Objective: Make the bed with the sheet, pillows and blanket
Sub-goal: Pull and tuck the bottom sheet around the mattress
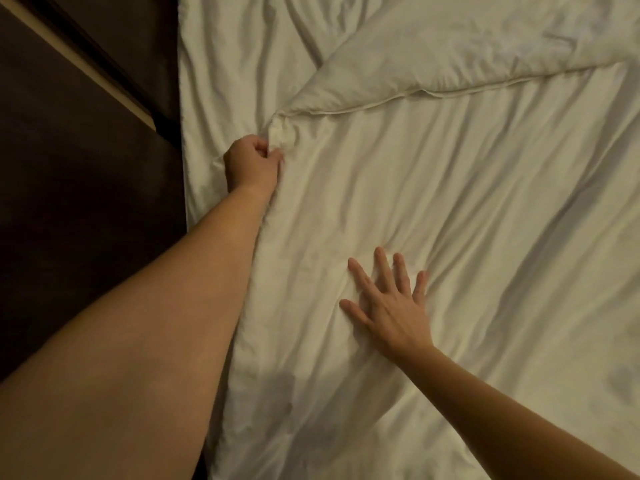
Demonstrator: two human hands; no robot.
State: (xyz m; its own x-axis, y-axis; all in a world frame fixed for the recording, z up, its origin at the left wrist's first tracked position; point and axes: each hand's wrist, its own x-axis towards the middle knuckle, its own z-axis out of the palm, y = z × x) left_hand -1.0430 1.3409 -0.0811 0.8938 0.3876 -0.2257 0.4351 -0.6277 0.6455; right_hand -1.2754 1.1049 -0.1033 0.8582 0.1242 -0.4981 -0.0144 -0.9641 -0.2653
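A white blanket [433,209] covers most of the bed, wrinkled, with its top part folded back along a piped seam. My left hand [251,164] is shut on the blanket's bunched corner at the left end of that fold. My right hand [388,303] lies flat on the blanket, fingers spread, pressing into it lower down. The white sheet [221,74] shows to the left of and beyond the fold. No pillows are in view.
The bed's left edge runs down the picture near my left forearm. Beyond it is dark floor [69,220] with a pale strip [86,67] running diagonally at the upper left.
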